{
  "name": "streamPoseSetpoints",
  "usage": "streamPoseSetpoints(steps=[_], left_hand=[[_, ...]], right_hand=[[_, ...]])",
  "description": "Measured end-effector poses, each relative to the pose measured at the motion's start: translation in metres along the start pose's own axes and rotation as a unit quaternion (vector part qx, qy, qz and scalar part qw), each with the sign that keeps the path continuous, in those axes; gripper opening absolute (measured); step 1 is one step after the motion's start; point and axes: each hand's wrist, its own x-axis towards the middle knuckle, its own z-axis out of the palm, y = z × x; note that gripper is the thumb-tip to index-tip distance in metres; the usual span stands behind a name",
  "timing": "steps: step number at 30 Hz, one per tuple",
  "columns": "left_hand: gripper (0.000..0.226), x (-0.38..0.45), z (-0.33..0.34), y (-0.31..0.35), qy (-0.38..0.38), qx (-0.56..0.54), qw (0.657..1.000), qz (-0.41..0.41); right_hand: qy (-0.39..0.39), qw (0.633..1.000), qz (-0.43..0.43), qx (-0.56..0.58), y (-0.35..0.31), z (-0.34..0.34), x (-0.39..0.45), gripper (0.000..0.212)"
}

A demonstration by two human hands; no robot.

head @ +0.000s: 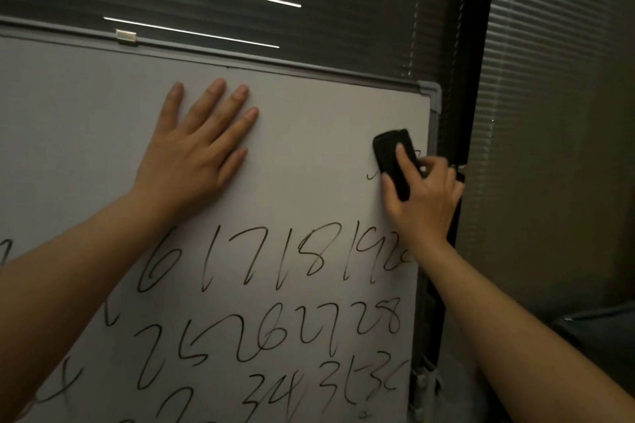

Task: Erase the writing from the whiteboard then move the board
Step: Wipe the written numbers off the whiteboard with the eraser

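**Eraser at the top right, rows of numbers left to clear**

Fingers spread and flat, the left hand (202,144) presses on the bare upper part of the whiteboard (309,106), most likely to steady the board while the other hand rubs. It grips nothing. Below it, handwritten numbers (275,312) fill the board in several rows, untouched, so the erasing looks to be at an early stage.

Further right, the right hand (426,196) holds a black eraser (393,161), thumb along one side and fingers curled round the other, with the eraser's face against the board surface. The eraser sticks up and to the left out of the grip, close to the board's right frame edge (434,120). A few faint strokes (372,177) show just beside its lower end, seemingly the last of the top row.

Right of the board stand a dark post (477,79) and closed window blinds (549,79). Moving the board comes later.
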Motion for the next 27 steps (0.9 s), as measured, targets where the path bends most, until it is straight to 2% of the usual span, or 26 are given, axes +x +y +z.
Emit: streamPoseSetpoints(steps=[5, 14, 19, 22, 27], left_hand=[[0.055, -0.003, -0.004, -0.004, 0.016, -0.005, 1.0, 0.004], [0.056, -0.002, -0.002, -0.003, 0.004, -0.006, 1.0, 0.0], [0.057, -0.002, -0.002, -0.001, 0.006, -0.008, 1.0, 0.004], [0.057, -0.002, -0.003, -0.002, 0.003, -0.009, 1.0, 0.0], [0.058, -0.003, -0.003, -0.003, -0.002, -0.014, 1.0, -0.003]], right_hand=[[-0.021, 0.997, 0.068, 0.001, -0.004, 0.0, 0.021, 0.05], [-0.043, 0.992, 0.118, 0.005, -0.008, 0.0, -0.069, 0.053], [-0.031, 0.991, 0.131, -0.003, 0.004, -0.002, -0.026, 0.051], [-0.057, 0.988, 0.146, -0.006, 0.006, -0.003, 0.0, 0.051], [-0.042, 0.984, 0.171, 0.019, -0.006, 0.003, -0.027, 0.052]])
